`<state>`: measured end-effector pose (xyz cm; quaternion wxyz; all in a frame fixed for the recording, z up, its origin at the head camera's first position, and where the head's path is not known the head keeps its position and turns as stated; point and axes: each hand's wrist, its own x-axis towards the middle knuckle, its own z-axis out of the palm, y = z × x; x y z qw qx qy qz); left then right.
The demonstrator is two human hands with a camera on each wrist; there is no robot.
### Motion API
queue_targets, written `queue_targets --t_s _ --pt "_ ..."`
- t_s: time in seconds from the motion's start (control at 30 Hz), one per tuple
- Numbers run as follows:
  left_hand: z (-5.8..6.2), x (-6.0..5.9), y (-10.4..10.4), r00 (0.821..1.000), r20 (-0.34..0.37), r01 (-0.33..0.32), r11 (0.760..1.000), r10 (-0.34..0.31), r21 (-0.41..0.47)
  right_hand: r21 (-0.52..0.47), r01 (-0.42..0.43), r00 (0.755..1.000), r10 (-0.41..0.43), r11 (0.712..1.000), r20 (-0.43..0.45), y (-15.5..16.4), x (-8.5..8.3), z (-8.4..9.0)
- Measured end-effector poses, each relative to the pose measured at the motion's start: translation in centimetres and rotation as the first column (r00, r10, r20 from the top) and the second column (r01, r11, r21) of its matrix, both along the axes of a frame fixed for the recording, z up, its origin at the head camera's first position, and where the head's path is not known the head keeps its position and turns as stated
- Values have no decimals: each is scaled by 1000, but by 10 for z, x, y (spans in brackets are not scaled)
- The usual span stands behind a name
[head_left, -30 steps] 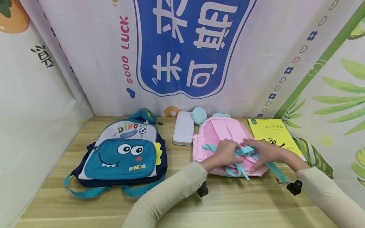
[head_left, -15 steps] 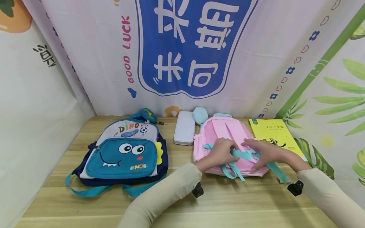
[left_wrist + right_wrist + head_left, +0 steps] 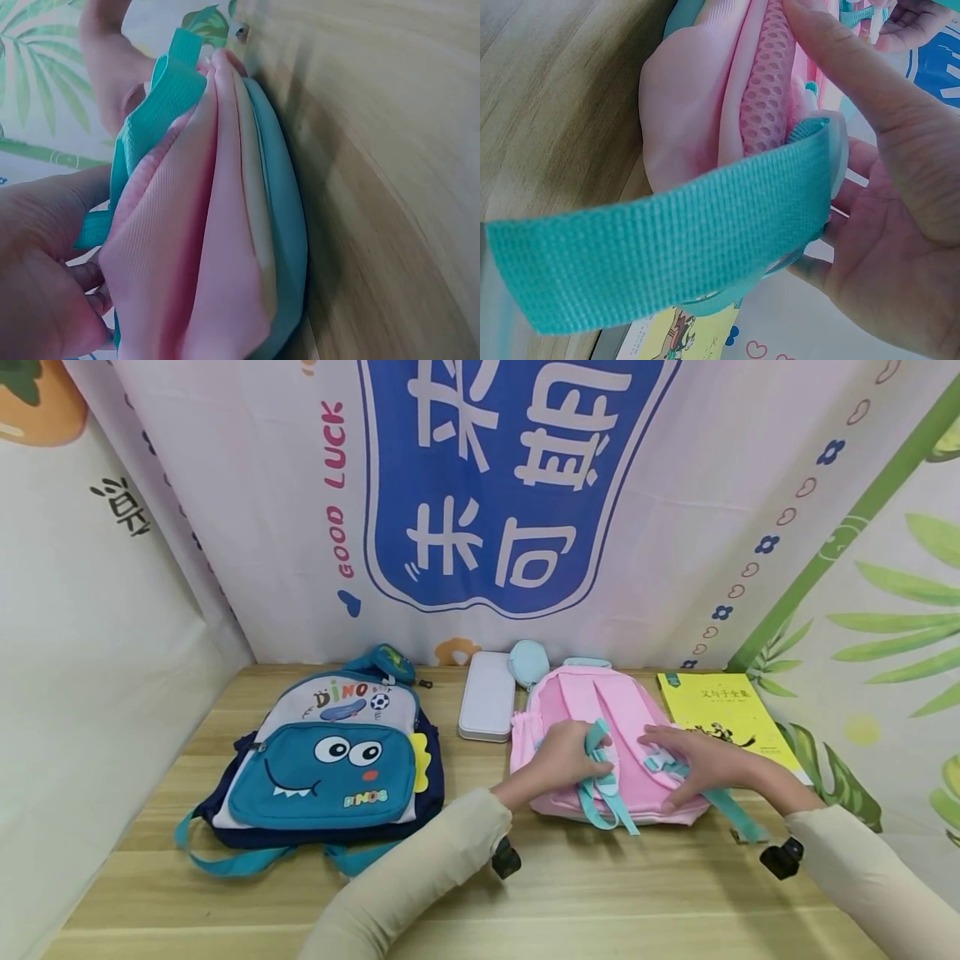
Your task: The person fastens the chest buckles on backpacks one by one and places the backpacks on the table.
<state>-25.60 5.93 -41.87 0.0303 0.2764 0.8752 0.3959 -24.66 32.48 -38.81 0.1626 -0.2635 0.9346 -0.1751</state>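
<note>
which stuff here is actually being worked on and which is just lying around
In hand:
pink backpack
teal straps
left hand, gripping a strap
right hand, lying on the backpack over the other strap

Lying about:
blue dinosaur backpack
white case
small blue pouch
yellow book

Lighting: bright, even, diffuse; no single source evident. Shadows: soft and shallow, one thin dark band under the pink backpack (image 3: pixel 600 727) just below the left hand (image 3: pixel 562 758) fingers, another under the right hand (image 3: pixel 705 760). Glare: none; mild washout on the pale backdrop. Head view: sharp centrally, wide-angle bending toward the edges, table (image 3: pixel 600 893) lines bowed. Left wrist view: fabric next to the fingers fairly crisp, hand at the frame edge soft. Right wrist view: teal strap (image 3: pixel 667 255) weave sharp, palm beside it and background blurred.
</note>
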Motion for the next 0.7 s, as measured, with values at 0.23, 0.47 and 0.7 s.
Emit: queue_targets --t_s 0.23,0.47,0.7 --pt "-5 -4 -11 999 16 36 999 -36 39 -11 1 1000 -2 1000 -14 1 4 5" --pt "-11 -8 -16 996 35 82 995 -85 61 15 35 999 -35 999 -15 5 6 6" --pt "-14 -8 -18 995 40 88 994 -91 58 47 50 997 -47 998 -60 6 6 7"
